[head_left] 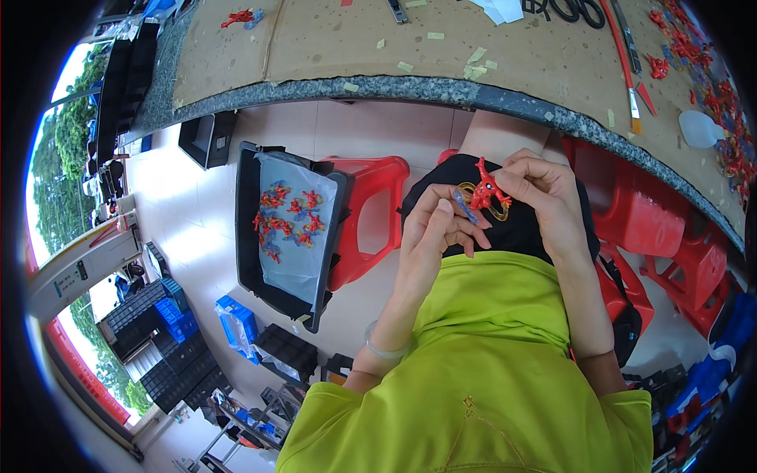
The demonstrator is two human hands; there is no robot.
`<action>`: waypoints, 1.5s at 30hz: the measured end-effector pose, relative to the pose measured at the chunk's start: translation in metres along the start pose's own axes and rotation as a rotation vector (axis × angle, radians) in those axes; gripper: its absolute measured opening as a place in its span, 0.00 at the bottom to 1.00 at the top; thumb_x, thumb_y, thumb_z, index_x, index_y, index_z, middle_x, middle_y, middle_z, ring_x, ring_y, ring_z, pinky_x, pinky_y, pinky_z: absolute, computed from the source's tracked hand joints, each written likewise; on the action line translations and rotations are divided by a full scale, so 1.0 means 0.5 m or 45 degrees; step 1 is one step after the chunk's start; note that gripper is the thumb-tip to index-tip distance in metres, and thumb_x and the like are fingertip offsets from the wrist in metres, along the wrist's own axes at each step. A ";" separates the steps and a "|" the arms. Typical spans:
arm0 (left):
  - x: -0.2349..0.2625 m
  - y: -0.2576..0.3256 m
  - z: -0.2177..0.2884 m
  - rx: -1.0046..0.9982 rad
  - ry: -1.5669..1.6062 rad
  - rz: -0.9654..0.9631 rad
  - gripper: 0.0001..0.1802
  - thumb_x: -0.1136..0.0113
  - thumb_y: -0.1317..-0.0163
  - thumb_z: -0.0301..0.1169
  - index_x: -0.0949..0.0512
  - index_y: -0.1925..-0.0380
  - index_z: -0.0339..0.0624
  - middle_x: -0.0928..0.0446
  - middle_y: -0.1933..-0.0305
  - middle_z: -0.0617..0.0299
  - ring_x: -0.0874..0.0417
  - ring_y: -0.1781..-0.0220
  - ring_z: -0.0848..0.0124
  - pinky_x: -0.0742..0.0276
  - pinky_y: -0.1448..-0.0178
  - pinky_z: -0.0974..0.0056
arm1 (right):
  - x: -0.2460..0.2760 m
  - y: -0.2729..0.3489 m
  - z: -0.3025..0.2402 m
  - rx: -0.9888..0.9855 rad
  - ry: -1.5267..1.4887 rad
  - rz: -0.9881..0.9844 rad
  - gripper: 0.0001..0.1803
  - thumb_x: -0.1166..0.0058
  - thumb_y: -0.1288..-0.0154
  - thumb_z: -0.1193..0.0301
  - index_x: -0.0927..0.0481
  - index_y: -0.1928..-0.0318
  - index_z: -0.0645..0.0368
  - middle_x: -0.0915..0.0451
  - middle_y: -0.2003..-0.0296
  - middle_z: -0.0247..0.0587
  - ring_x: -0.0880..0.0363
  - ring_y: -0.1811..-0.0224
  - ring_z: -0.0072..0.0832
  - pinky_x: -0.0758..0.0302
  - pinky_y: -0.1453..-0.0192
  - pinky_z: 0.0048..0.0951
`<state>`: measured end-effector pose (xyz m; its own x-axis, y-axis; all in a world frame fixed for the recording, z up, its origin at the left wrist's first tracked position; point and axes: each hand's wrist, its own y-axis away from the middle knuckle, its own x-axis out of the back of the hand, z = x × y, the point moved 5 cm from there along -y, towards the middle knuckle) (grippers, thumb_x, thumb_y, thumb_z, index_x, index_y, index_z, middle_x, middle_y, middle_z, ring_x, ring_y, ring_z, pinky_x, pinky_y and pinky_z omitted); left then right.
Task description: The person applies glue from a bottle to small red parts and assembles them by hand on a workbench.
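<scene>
Red toy figurine (pixel 486 191): up above the lap, limbs spread, caught right between both hands!
Right hand (pixel 544 188): closed in a pinch, thumb and fingers nipping the figurine's side.
Left hand (pixel 435 229): half-curled, with a translucent blue piece (pixel 467 208) gripped at the fingers; joined to the figurine or separate, impossible to tell.
Gold loops (pixel 505 211): just behind the figurine; part of the toy or of the black shorts (pixel 430 177), unclear.
Progress on this one: mid-handling, by the look of it, and not yet set down; how near to finished, too small to judge.
Black tray (pixel 246 236): off to the left beside a red stool (pixel 386 189), lined with a pale sheet (pixel 288 272) and bearing a scattered batch of red-and-blue figurines (pixel 296 206); probably done, though not certain.
Table heap (pixel 725 110): far right, red and blue, clearly bigger than the tray's batch; probably plenty left there.
Cardboard-covered table (pixel 355 55): strewn with tape scraps (pixel 477 55), plus scissors (pixel 579 12), a brush (pixel 635 110) and a white bottle (pixel 700 128) near the heap.
</scene>
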<state>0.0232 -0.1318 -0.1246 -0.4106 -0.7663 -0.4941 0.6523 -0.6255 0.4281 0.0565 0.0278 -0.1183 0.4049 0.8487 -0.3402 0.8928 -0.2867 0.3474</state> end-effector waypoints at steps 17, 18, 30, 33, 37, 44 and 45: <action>-0.003 0.008 0.007 0.166 -0.212 0.052 0.18 0.54 0.32 0.35 0.25 0.68 0.28 0.20 0.72 0.52 0.20 0.76 0.74 0.32 0.76 0.75 | -0.001 -0.005 0.016 -0.023 0.056 -0.019 0.09 0.39 0.41 0.74 0.20 0.75 0.68 0.26 0.71 0.30 0.29 0.68 0.14 0.34 0.60 0.18; -0.004 0.009 0.009 0.165 -0.211 0.053 0.18 0.54 0.32 0.35 0.25 0.68 0.28 0.20 0.72 0.52 0.20 0.76 0.74 0.32 0.76 0.75 | -0.001 -0.007 0.019 -0.038 0.046 -0.035 0.09 0.39 0.41 0.74 0.20 0.75 0.68 0.26 0.71 0.30 0.29 0.68 0.15 0.34 0.59 0.18; 0.073 0.037 0.046 -0.113 -0.492 0.386 0.12 0.49 0.35 0.31 0.24 0.73 0.33 0.21 0.76 0.60 0.26 0.80 0.83 0.38 0.78 0.78 | -0.019 -0.011 0.013 -0.097 0.126 -0.164 0.15 0.51 0.32 0.69 0.17 0.59 0.69 0.21 0.66 0.33 0.32 0.67 0.15 0.37 0.60 0.18; 0.194 0.077 0.078 -0.175 -0.695 0.805 0.14 0.49 0.36 0.33 0.21 0.68 0.30 0.21 0.77 0.60 0.24 0.80 0.79 0.36 0.78 0.75 | -0.008 -0.008 0.017 -0.056 0.127 -0.123 0.15 0.53 0.31 0.68 0.17 0.58 0.69 0.20 0.68 0.32 0.33 0.68 0.14 0.37 0.61 0.17; 0.394 0.184 0.093 0.099 -1.256 1.440 0.20 0.50 0.38 0.39 0.20 0.72 0.29 0.19 0.77 0.54 0.18 0.77 0.71 0.26 0.70 0.67 | -0.018 -0.011 0.037 -0.115 0.154 -0.150 0.14 0.52 0.32 0.69 0.17 0.60 0.68 0.21 0.69 0.32 0.33 0.69 0.14 0.37 0.61 0.17; 0.602 0.289 0.065 0.735 -1.698 1.879 0.23 0.45 0.43 0.46 0.17 0.66 0.34 0.19 0.62 0.39 0.19 0.54 0.45 0.26 0.47 0.51 | -0.033 -0.021 0.053 -0.184 0.164 -0.200 0.13 0.50 0.32 0.70 0.17 0.61 0.68 0.21 0.70 0.32 0.34 0.69 0.14 0.38 0.61 0.16; 0.622 0.286 0.052 0.737 -1.697 1.876 0.23 0.45 0.43 0.46 0.17 0.66 0.34 0.19 0.62 0.39 0.19 0.54 0.45 0.26 0.47 0.51 | -0.033 -0.025 0.054 -0.185 0.167 -0.198 0.13 0.50 0.32 0.70 0.17 0.61 0.68 0.21 0.70 0.32 0.34 0.69 0.14 0.38 0.61 0.16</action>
<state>-0.0278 -0.4633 -0.1973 -0.1649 -0.0732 0.9836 0.7296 0.6620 0.1716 0.0438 0.0053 -0.1404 0.2274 0.9306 -0.2867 0.9007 -0.0891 0.4251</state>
